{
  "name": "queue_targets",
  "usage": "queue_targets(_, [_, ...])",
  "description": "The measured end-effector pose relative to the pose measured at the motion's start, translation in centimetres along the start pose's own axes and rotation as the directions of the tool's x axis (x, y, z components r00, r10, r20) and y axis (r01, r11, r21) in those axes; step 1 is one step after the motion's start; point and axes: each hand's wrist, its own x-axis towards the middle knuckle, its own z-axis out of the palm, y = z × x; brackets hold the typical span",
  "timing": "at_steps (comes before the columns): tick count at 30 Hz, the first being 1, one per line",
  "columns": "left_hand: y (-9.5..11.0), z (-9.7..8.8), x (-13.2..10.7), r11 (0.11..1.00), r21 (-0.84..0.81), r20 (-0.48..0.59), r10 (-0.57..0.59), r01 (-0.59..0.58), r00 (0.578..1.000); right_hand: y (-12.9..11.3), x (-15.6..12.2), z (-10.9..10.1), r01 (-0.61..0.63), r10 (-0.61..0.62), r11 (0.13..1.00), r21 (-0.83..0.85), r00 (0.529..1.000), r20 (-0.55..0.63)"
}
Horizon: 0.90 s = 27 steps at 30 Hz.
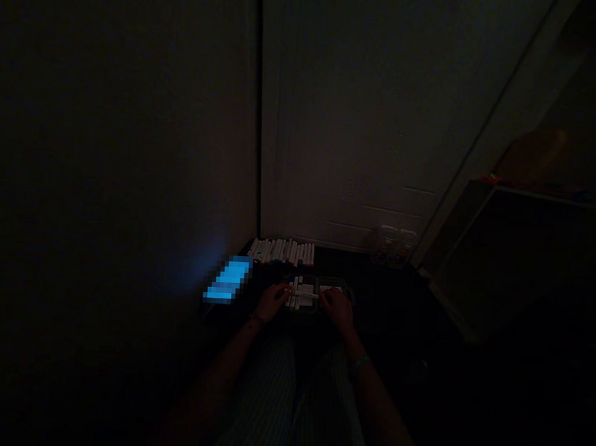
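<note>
In dim light a white marker [305, 294] lies crosswise between my two hands, above an open clear plastic case [317, 282]. Its left end is at the fingertips of my left hand [272, 301], which are pinched together. The fingers of my right hand [337, 305] close on its right end. Below it, several white markers [294, 303] lie lengthwise in the left half of the case. A white piece [330, 289] shows in the right half, partly covered by my right hand. The darkness hides fine details of the fingers.
A long row of white markers [284, 251] lies behind the case, by the wall. A glowing blurred screen [228, 280] stands at the left. Clear plastic packaging [395, 247] leans against the back wall. A dark cabinet [516, 254] is at the right.
</note>
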Motion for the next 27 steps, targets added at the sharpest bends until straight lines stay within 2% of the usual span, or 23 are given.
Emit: queue_targets(27, [0.75,-0.38,-0.04,0.999,-0.029,0.026,-0.017,0.018,1.0,-0.46,-0.06,-0.54,-0.036,0.036,0.999,-0.01,0.999,0.032])
